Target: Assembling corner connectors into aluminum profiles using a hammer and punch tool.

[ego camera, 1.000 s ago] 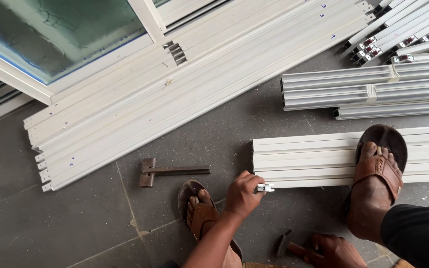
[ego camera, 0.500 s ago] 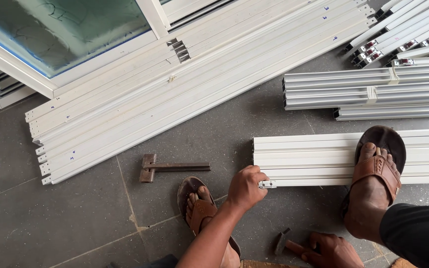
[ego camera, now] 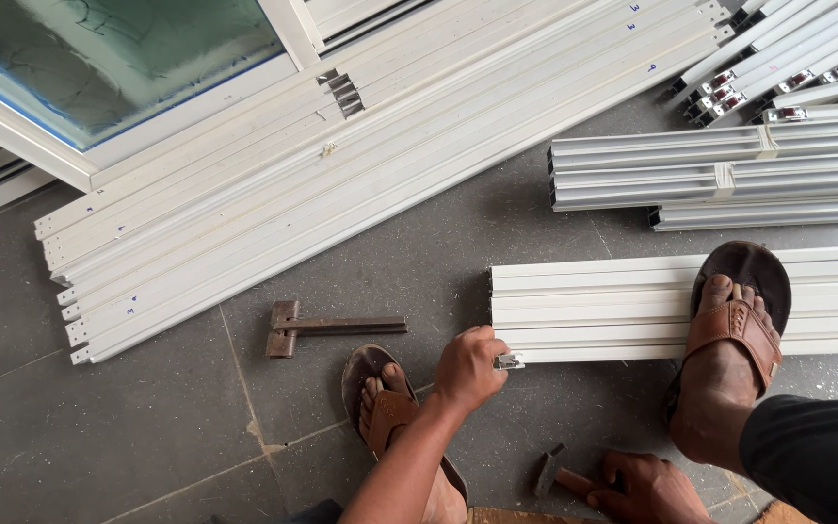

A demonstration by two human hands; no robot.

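Note:
My left hand (ego camera: 467, 369) pinches a small metal corner bracket (ego camera: 509, 362) against the near end of a stack of white aluminium profiles (ego camera: 594, 306) lying on the floor. My right foot in a brown sandal (ego camera: 734, 335) stands on that stack. Low in the view, my right hand (ego camera: 647, 488) grips the wooden handle of a small hammer (ego camera: 550, 472), whose head rests near the floor. My left foot in a sandal (ego camera: 380, 403) sits just left of my left forearm.
A rusty metal square-headed tool (ego camera: 327, 328) lies on the grey tiled floor (ego camera: 147, 427). Long white profiles (ego camera: 341, 184) run diagonally across the top, beside a glazed window frame (ego camera: 118, 58). More bundled profiles (ego camera: 720, 175) lie at the right.
My left hand has kept the bracket at the profile's end, shifting slightly. My right hand has brought the hammer a little more into view.

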